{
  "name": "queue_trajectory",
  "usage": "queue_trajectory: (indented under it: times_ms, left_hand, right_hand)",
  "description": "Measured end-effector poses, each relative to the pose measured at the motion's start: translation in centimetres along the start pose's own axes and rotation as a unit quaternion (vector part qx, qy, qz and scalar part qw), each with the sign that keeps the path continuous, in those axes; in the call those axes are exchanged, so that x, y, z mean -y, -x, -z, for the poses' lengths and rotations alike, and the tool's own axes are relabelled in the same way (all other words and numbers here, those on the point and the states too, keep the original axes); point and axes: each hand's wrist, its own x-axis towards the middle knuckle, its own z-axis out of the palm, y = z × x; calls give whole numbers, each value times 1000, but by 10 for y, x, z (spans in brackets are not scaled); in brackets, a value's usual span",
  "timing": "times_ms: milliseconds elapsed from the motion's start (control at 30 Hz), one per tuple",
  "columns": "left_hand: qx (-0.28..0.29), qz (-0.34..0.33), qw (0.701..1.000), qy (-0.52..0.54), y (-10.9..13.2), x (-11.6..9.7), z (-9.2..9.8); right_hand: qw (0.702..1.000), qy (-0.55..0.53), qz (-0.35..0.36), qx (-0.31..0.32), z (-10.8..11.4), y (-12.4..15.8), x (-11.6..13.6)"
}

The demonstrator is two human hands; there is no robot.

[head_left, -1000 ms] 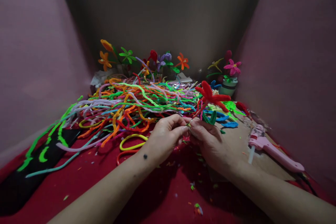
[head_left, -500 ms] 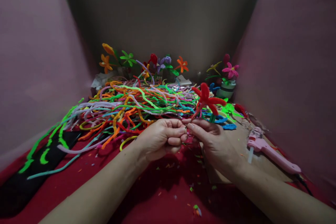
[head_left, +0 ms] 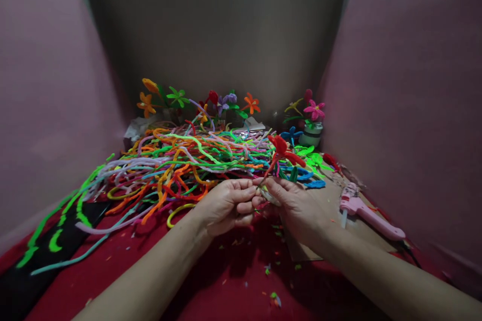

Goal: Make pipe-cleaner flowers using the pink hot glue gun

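Observation:
A red pipe-cleaner flower (head_left: 280,148) stands tilted between my hands, its stem running down into my fingertips. My left hand (head_left: 231,205) is closed, thumb and forefinger pinching the stem's lower end. Curled around from the other side, my right hand (head_left: 301,205) meets it at the stem. Under the right thumb shows part of a pale rounded thing (head_left: 269,196), which looks like a roll of tape; fingers hide the rest. Just behind the hands lie dark green leaves (head_left: 292,174) and blue pipe-cleaner pieces (head_left: 314,183).
A large heap of coloured pipe cleaners (head_left: 196,155) spreads behind my hands. At right, a pink glue gun (head_left: 371,215) rests on a cardboard sheet (head_left: 301,251). Finished flowers (head_left: 251,104) and a jar (head_left: 312,135) line the back. Scraps dot the red cloth (head_left: 222,286).
The flower has tilted and turned, and its head sits lower and further left in view. The pale rounded thing now shows under the right thumb. The whole view has shifted slightly.

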Motion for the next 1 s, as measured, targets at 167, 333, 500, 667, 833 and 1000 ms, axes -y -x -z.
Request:
queue_trajectory:
  times_ms: [167,333,500,667,833,1000]
  left_hand:
    - [-8,1,1000,-28,0,5,-4]
    - [-14,5,999,-37,-2,14,-10]
    - [-21,-11,999,-32,-2,16,-19]
    - [-27,-23,998,-44,-2,16,-23]
    - [-67,-63,993,-76,0,15,-16]
    - [-86,-80,989,-91,-2,11,-8]
  right_hand:
    - [999,34,-3,25,5,6,13]
    - [996,86,9,11,14,10,23]
    - [988,153,16,20,20,13,31]
    - [989,140,0,47,25,11,32]
    - [975,213,58,-21,46,8,39]
    - [892,434,108,-67,72,3,47]
